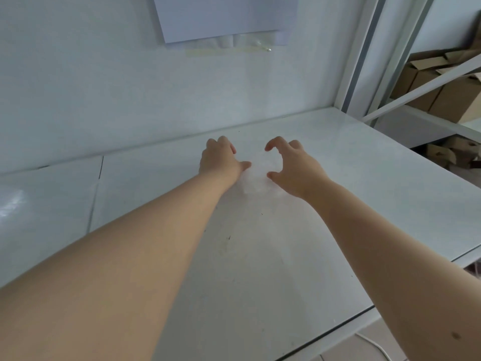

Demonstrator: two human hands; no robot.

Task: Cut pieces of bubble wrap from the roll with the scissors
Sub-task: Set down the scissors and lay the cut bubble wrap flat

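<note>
L hand lay knuckles-up, fingers curled under, thumb poking out to the left edge of the wrap piece. Couldn't tell if it pinched that edge or only pressed it. R hand was arched wide, forefinger and thumb well apart, straddling the piece's right side, gripping nothing as far as visible.

The piece was pale, see-through and blurry. It lay flat on the surface between both hands, near the back wall. No roll or scissors in view, so cutting prob. wasn't the step here. It looked more like laying out or flattening a cut piece.

To do it well, IMO:
- press w/ fingertips, light, so the bubbles don't pop
- smooth from the middle out toward both hands
- let go only when the edges lie flat
- park it far back, as here, to leave the front free for the next length off the roll

Further out there was a paper sheet on the wall, boxes on the shelving at right, and a cable low by the floor.
</note>
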